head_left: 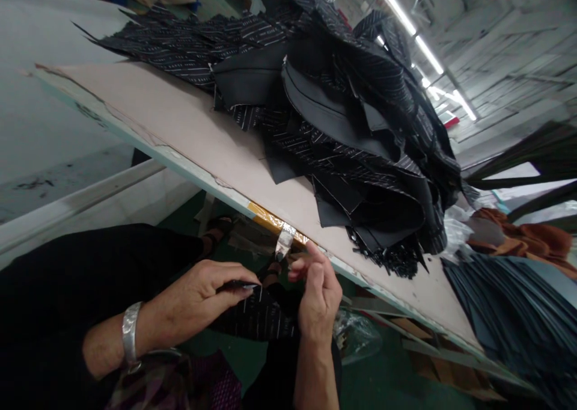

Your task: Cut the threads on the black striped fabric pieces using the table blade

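Dark cloth [333, 103] heaped across a table [180, 115]

Striped and plain pieces overlap on the pale top. Small black bits [396, 260] lie beside them, near the edge, which bears yellow tape [265, 217]. Fanned blue-grey sheets [518, 308] apparently rest at the right end.

Tube lights [399, 12] glare — floor [378, 380] dim, right edge perhaps smeared.

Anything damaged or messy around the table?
Yes. The pale table covering looks ragged along its near edge, as if torn; yellow tape covers one stretch. Small black scraps lie loose near that edge, beside the jumbled cloth heap.
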Action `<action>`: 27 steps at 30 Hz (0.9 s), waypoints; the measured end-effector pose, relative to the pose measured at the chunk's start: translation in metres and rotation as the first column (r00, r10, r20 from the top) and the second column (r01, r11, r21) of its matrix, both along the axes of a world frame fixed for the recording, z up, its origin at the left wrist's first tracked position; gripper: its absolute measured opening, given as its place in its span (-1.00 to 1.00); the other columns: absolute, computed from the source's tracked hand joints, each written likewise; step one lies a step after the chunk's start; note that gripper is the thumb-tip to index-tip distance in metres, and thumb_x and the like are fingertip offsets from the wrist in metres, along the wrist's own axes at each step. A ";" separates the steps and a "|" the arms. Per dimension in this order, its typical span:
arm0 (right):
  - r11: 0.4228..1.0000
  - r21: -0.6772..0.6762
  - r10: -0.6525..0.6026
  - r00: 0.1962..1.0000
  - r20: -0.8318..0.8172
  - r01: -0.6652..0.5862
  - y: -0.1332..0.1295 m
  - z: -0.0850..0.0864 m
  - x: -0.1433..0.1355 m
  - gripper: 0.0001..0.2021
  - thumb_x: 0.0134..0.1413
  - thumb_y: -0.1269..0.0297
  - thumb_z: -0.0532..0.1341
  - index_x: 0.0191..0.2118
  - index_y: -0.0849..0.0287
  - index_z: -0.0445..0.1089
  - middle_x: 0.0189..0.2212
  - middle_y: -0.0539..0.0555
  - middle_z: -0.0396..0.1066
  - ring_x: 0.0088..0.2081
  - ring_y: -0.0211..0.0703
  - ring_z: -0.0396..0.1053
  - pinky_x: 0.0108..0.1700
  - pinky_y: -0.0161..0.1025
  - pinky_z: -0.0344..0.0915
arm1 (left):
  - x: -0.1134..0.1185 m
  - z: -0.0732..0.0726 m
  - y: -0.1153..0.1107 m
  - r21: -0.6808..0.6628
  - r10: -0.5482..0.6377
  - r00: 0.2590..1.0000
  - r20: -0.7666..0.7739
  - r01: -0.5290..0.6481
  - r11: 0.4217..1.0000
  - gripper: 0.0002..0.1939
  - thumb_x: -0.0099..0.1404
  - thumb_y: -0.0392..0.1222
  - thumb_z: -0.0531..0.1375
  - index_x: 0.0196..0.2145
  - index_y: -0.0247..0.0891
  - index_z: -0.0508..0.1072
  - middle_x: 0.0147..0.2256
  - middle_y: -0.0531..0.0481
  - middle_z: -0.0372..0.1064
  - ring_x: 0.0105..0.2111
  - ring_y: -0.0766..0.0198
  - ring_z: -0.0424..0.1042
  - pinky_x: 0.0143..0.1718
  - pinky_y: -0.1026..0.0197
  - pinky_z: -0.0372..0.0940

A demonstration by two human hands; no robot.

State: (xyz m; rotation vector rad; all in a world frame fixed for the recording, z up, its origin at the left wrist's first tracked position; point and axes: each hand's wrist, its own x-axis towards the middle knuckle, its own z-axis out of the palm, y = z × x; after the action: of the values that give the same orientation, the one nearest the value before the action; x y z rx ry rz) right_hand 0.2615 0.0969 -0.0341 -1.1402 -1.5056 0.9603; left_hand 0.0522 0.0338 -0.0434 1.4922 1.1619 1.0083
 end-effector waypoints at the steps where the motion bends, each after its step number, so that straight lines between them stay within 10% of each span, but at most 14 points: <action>1: 0.999 -0.051 0.013 0.997 -0.082 -0.017 -0.003 -0.001 0.005 -0.63 0.37 0.03 0.18 0.06 0.19 0.51 -0.40 0.03 0.53 -0.47 -0.24 0.46 -0.41 -0.30 0.48 | 0.001 0.001 0.000 -0.034 0.027 0.999 0.026 -0.026 0.999 -0.75 0.43 -0.11 0.17 -0.18 -0.19 0.66 -0.28 0.02 0.62 -0.28 0.19 0.56 -0.20 0.27 0.37; 5: 0.966 -0.203 0.114 0.969 -0.219 -0.159 -0.024 -0.003 0.015 -0.62 0.09 0.08 0.42 0.01 0.08 0.58 -0.26 0.09 0.63 -0.28 -0.11 0.59 -0.24 -0.21 0.55 | 0.006 0.002 0.001 -0.215 0.143 0.972 0.186 -0.101 0.971 -0.72 0.37 0.02 0.24 -0.21 -0.21 0.66 -0.31 0.04 0.62 -0.30 0.19 0.53 -0.22 0.28 0.38; 13: 0.914 -0.407 -0.042 0.997 -0.071 0.010 -0.043 0.009 0.001 -0.87 -0.19 0.25 0.51 -0.41 0.11 0.69 -0.50 0.03 0.59 -0.47 -0.18 0.45 -0.38 -0.30 0.40 | 0.012 0.017 0.003 -0.394 0.200 0.949 0.243 -0.092 0.914 -0.77 0.11 -0.03 0.42 -0.29 -0.16 0.69 -0.40 0.09 0.59 -0.38 0.24 0.47 -0.34 0.32 0.32; 21: 0.959 -0.255 0.128 0.992 0.013 -0.120 -0.042 0.011 0.002 -0.86 -0.04 0.37 0.45 -0.31 0.00 0.70 -0.45 -0.04 0.59 -0.40 -0.22 0.48 -0.32 -0.35 0.38 | 0.019 0.018 0.010 -0.415 0.161 0.968 0.195 -0.067 0.907 -0.75 0.13 0.05 0.39 -0.40 -0.19 0.71 -0.46 0.04 0.56 -0.39 0.22 0.41 -0.29 0.25 0.25; 27: 0.936 0.229 0.241 0.961 0.134 -0.266 -0.046 0.019 -0.004 -0.79 0.14 0.56 0.34 -0.23 0.11 0.63 -0.40 0.01 0.57 -0.37 -0.25 0.49 -0.30 -0.35 0.40 | 0.022 0.018 0.013 -0.632 0.368 0.851 0.376 -0.055 0.773 -0.68 -0.09 0.06 0.51 -0.52 -0.26 0.66 -0.52 0.02 0.52 -0.45 0.29 0.38 -0.35 0.30 0.26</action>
State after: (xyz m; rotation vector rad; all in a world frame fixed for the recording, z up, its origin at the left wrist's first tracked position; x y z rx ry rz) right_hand 0.2578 0.0511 -0.0155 -0.8419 -1.8340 0.8649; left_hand 0.0742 0.0467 -0.0254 0.5493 1.1500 0.9627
